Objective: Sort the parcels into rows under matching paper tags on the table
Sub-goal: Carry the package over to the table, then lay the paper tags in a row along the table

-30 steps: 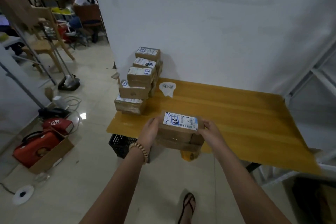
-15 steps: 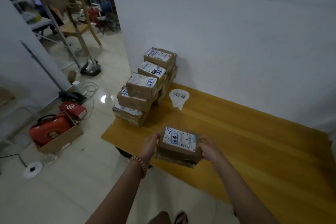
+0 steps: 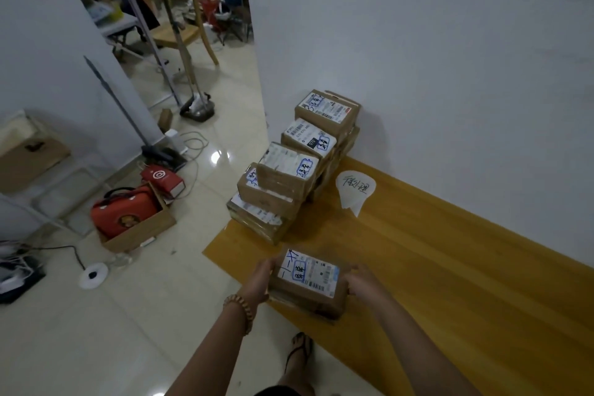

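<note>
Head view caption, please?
Left hand and right hand hold a labelled parcel at the table, near stacked parcels and a paper tag.

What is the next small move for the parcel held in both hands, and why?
Probably set the parcel down on the bare table beneath it: left hand and right hand hold it at the near edge, in line with the stacked parcels. Whether its label matches the paper tag is unreadable.

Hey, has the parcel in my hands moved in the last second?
Yes. Judged against the paper tag, the parcel has shifted left along the table's near edge, ending closer to the stack of parcels.
</note>
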